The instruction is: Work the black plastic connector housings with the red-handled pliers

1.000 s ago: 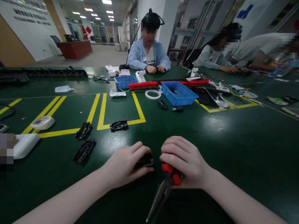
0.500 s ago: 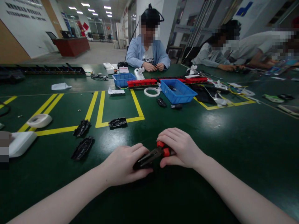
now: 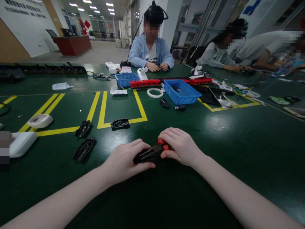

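My right hand (image 3: 178,146) is closed round the red handles of a pair of pliers (image 3: 153,152), whose dark jaws point left. Between the thumb and fingers of my left hand (image 3: 130,159) is a black plastic part (image 3: 138,159), partly covered by the fingers and the pliers. The jaws lie over this part; whether they grip it I cannot tell. To the left on the green table rest similar black plastic pieces: one black shell (image 3: 84,149), another black shell (image 3: 83,128) behind it, and a third black shell (image 3: 119,124) by the yellow tape.
Ahead stands a blue bin (image 3: 182,95) with a dark item inside, near a roll of white tape (image 3: 155,93). A smaller blue bin (image 3: 126,80) is farther back. At left lie a white ring-shaped part (image 3: 40,121) and a white casing (image 3: 23,143). A person (image 3: 151,54) sits opposite.
The pliers have tilted flatter and come down over the black part. Both hands have shifted slightly up in view, and the right hand a little to the left.
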A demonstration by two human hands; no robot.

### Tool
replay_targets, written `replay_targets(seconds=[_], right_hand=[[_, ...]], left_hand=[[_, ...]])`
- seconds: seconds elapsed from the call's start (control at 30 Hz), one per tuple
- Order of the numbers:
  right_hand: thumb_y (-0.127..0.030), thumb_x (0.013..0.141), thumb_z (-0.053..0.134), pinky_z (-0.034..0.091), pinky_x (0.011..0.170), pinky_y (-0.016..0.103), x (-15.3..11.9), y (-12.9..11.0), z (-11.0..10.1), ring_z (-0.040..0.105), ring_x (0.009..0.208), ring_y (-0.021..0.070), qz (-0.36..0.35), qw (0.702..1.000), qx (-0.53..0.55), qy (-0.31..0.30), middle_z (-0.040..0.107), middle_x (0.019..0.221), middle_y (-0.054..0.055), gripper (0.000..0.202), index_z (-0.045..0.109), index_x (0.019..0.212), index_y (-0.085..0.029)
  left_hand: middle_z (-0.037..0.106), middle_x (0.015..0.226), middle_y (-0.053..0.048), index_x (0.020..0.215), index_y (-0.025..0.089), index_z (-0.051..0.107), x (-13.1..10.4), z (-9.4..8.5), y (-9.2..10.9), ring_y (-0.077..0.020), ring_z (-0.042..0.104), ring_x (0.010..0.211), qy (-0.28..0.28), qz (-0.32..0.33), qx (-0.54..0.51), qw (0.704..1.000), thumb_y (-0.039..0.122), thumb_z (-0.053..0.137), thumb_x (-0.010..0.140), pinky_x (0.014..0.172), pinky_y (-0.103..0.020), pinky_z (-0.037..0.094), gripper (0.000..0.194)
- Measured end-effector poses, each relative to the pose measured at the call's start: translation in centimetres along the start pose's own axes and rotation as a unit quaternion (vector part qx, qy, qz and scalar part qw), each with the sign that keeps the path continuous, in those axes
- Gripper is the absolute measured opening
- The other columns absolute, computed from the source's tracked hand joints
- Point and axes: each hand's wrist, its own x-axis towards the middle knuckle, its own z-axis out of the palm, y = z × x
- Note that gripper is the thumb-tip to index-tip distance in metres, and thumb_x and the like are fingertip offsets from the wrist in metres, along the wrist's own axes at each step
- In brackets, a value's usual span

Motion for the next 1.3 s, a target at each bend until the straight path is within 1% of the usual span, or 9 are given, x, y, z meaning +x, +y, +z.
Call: replay_targets(seconds=[0.13,0.37,0.57,0.7,0.83,0.93,1.17,1.3], right_hand=[[-0.074,0.089,0.026,0.043,0.075,0.035,-0.1,0.1,0.0,0.060,0.087,0.0236,0.011,1.000,-0.001,0.000,0.067,0.092,0.011,0.070,0.062,0.094,-0.014],[-0.072,0.091,0.027,0.041,0.073,0.035,-0.2,0.1,-0.2,0.060,0.086,0.0235,0.031,0.999,0.003,-0.009,0.067,0.092,0.011,0.066,0.061,0.094,-0.015],[-0.069,0.094,0.028,0.040,0.071,0.034,-0.1,0.1,-0.4,0.059,0.082,0.0224,0.034,0.999,-0.012,-0.010,0.067,0.088,0.010,0.063,0.061,0.090,-0.015],[-0.061,0.097,0.032,0.039,0.071,0.034,-0.2,0.0,-0.6,0.057,0.078,0.0209,0.030,0.999,-0.032,-0.008,0.066,0.084,0.009,0.055,0.060,0.087,-0.015],[-0.053,0.100,0.034,0.037,0.068,0.033,-0.2,-0.2,-0.8,0.055,0.075,0.0195,0.030,0.999,-0.042,-0.016,0.065,0.081,0.008,0.047,0.060,0.085,-0.016],[-0.050,0.100,0.035,0.036,0.068,0.033,-0.2,-0.3,-0.8,0.055,0.074,0.0191,0.030,0.998,-0.044,-0.023,0.064,0.081,0.008,0.044,0.059,0.085,-0.016],[-0.048,0.099,0.036,0.035,0.067,0.033,-0.3,-0.2,-1.0,0.053,0.073,0.0186,0.038,0.998,-0.036,-0.023,0.064,0.080,0.007,0.041,0.058,0.084,-0.017],[-0.052,0.099,0.036,0.035,0.067,0.033,-0.2,-0.4,-1.1,0.053,0.072,0.0187,0.042,0.998,-0.030,-0.025,0.063,0.079,0.007,0.045,0.058,0.083,-0.017]], left_hand=[[0.060,0.095,-0.002,0.114,0.020,0.059,-0.1,0.1,-0.1,-0.0170,0.060,0.078,0.015,0.003,0.000,1.000,0.043,0.066,0.089,0.067,-0.029,0.046,0.035],[0.061,0.103,-0.004,0.119,0.021,0.057,0.0,0.0,-0.3,-0.0183,0.061,0.089,0.039,0.011,-0.052,0.998,0.033,0.070,0.087,0.077,-0.030,0.050,0.037],[0.059,0.107,-0.005,0.122,0.021,0.055,-0.1,-0.3,0.0,-0.0176,0.061,0.090,0.015,0.024,-0.068,0.997,0.025,0.064,0.091,0.077,-0.030,0.050,0.032],[0.058,0.109,-0.005,0.124,0.021,0.053,-0.1,-0.3,0.0,-0.0172,0.060,0.093,0.015,0.026,-0.070,0.997,0.023,0.063,0.091,0.080,-0.030,0.050,0.034],[0.059,0.109,-0.004,0.124,0.022,0.053,0.0,-0.1,-0.4,-0.0173,0.061,0.095,0.039,0.028,-0.058,0.997,0.025,0.065,0.091,0.081,-0.030,0.049,0.036],[0.062,0.107,-0.003,0.123,0.022,0.054,0.0,0.0,-0.6,-0.0176,0.062,0.092,0.042,0.022,-0.047,0.998,0.029,0.066,0.090,0.078,-0.030,0.049,0.036],[0.066,0.110,-0.003,0.121,0.022,0.057,0.0,-0.1,-0.5,-0.0190,0.064,0.096,0.041,0.012,-0.060,0.997,0.035,0.067,0.089,0.082,-0.031,0.050,0.036],[0.068,0.112,-0.002,0.121,0.023,0.058,0.1,-0.2,-0.7,-0.0191,0.065,0.098,0.042,0.006,-0.067,0.997,0.038,0.068,0.088,0.086,-0.032,0.050,0.037]])
